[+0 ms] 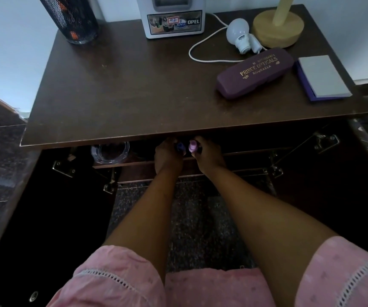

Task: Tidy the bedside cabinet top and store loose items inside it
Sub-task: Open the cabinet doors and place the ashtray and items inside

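Head view is showing both my arms reaching under the tabletop [134, 96] into the open cabinet. My left grip [167, 155] is curling round one small blue bottle [179, 147], and my right grip [208, 151] is closing on one lilac bottle [193, 146]; the two bottles are sitting just beside each other inside. One clear glass dish [109, 152] is standing inside, to their left. Up top, one purple spectacle case [255, 73], one notepad [323, 77], one bulb [238, 33] and one lamp base [278, 29] are lying at the right.
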Demonstrator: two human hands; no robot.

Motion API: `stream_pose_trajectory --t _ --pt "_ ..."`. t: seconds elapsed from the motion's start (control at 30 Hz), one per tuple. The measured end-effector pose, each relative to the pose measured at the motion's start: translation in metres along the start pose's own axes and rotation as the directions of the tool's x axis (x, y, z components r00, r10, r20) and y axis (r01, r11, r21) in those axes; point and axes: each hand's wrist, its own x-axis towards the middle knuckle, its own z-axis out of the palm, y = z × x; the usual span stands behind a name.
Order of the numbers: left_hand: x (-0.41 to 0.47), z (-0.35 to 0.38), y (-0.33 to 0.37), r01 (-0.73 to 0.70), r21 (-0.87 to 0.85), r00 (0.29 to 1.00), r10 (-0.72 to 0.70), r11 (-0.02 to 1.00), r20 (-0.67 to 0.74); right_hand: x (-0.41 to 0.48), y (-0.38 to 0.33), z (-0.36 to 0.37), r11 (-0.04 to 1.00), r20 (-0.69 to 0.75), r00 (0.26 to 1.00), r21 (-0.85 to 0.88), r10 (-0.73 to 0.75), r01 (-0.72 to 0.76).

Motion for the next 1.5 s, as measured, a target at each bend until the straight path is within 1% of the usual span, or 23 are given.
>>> stream_pose_trajectory --t 0.27,0.37,0.47,0.6,0.7,0.77,0.83,0.9,0.97,1.0,1.03,1.07,1.1,1.17,1.23,1.27,1.3,1.33,1.37,1.4,1.43,1.47,1.5 --pt "-0.001 -0.001 0.0 -0.001 0.033 1.0 0.001 0.999 -0.002 0.0 0.001 0.0 0.999 -0.009 1.0 -0.038 -0.004 0.004" --pt "-0.001 0.0 -0.001 -0.016 0.05 1.0 0.016 0.999 -0.008 0.0 0.001 0.0 1.0 -0.014 1.0 -0.011 0.001 -0.001" --pt "-0.003 -0.001 0.001 -0.013 0.026 1.0 0.014 1.0 -0.005 0.0 0.001 -0.001 1.0 -0.01 1.0 0.024 0.012 -0.012" --pt "-0.016 -0.004 0.006 -0.013 -0.031 0.999 0.012 0.999 -0.031 -0.005 -0.001 -0.007 0.983 0.011 0.996 0.157 0.091 -0.092" --pt "-0.034 -0.009 0.014 0.033 -0.103 0.994 -0.043 0.994 -0.095 -0.013 -0.002 -0.018 0.966 0.019 0.982 0.176 0.188 -0.188" --pt "-0.046 -0.012 0.021 0.039 -0.132 0.993 -0.053 0.99 -0.109 -0.021 -0.004 -0.028 0.965 0.033 0.975 0.137 0.22 -0.222" --pt "-0.058 -0.017 0.027 0.025 -0.148 0.997 -0.035 0.989 -0.066 -0.031 -0.013 -0.042 0.981 0.1 0.976 0.015 0.192 -0.195" --pt "-0.069 -0.023 0.036 0.053 -0.158 0.999 -0.052 0.986 0.006 -0.04 -0.027 -0.059 0.986 0.256 0.957 -0.128 0.139 -0.109" --pt "-0.077 -0.029 0.053 0.106 -0.1 0.991 -0.097 0.989 0.088 -0.046 -0.043 -0.082 0.977 0.463 0.873 -0.207 0.15 -0.058" --pt "-0.08 -0.032 0.063 0.134 -0.026 0.979 -0.129 0.991 0.157 -0.048 -0.051 -0.096 0.97 0.542 0.818 -0.23 0.192 -0.075" --pt "-0.084 -0.036 0.075 0.152 0.042 0.957 -0.158 0.987 0.243 -0.05 -0.059 -0.112 0.962 0.587 0.774 -0.252 0.24 -0.107" --pt "-0.09 -0.041 0.087 0.162 0.068 0.927 -0.175 0.984 0.332 -0.052 -0.065 -0.128 0.953 0.598 0.753 -0.273 0.275 -0.13" --pt "-0.094 -0.047 0.097 0.172 0.045 0.893 -0.175 0.984 0.414 -0.055 -0.071 -0.142 0.947 0.596 0.747 -0.286 0.295 -0.145" --pt "-0.102 -0.061 0.114 0.238 -0.069 0.844 -0.171 0.969 0.508 -0.062 -0.081 -0.169 0.943 0.6 0.734 -0.277 0.319 -0.183" --pt "-0.106 -0.077 0.129 0.219 -0.144 0.858 -0.12 0.965 0.499 -0.068 -0.091 -0.191 0.953 0.619 0.726 -0.231 0.299 -0.196" --pt "-0.108 -0.083 0.135 0.201 -0.183 0.875 -0.092 0.962 0.476 -0.07 -0.096 -0.2 0.963 0.618 0.739 -0.185 0.268 -0.195" --pt "-0.11 -0.089 0.142 0.183 -0.247 0.893 -0.055 0.952 0.447 -0.07 -0.102 -0.206 0.976 0.598 0.772 -0.109 0.217 -0.19" --pt "-0.113 -0.095 0.147 0.177 -0.326 0.905 -0.024 0.929 0.424 -0.068 -0.107 -0.211 0.985 0.544 0.826 -0.008 0.147 -0.171" --pt "-0.116 -0.101 0.151 0.181 -0.4 0.914 -0.004 0.898 0.406 -0.066 -0.112 -0.214 0.987 0.447 0.892 0.098 0.072 -0.129" --pt "-0.118 -0.106 0.155 0.186 -0.457 0.921 0.007 0.87 0.389 -0.063 -0.115 -0.214 0.984 0.307 0.952 0.166 0.009 -0.062" --pt "-0.121 -0.111 0.157 0.183 -0.494 0.928 0.016 0.85 0.372 -0.06 -0.117 -0.213 0.986 0.153 0.988 0.169 -0.033 0.007" --pt "-0.123 -0.113 0.157 0.18 -0.52 0.933 0.023 0.835 0.359 -0.056 -0.116 -0.211 0.992 0.008 0.998 0.113 -0.057 0.055" --pt "-0.124 -0.115 0.156 0.184 -0.55 0.937 0.023 0.814 0.347 -0.052 -0.114 -0.206 0.997 -0.095 0.993 0.033 -0.068 0.072"
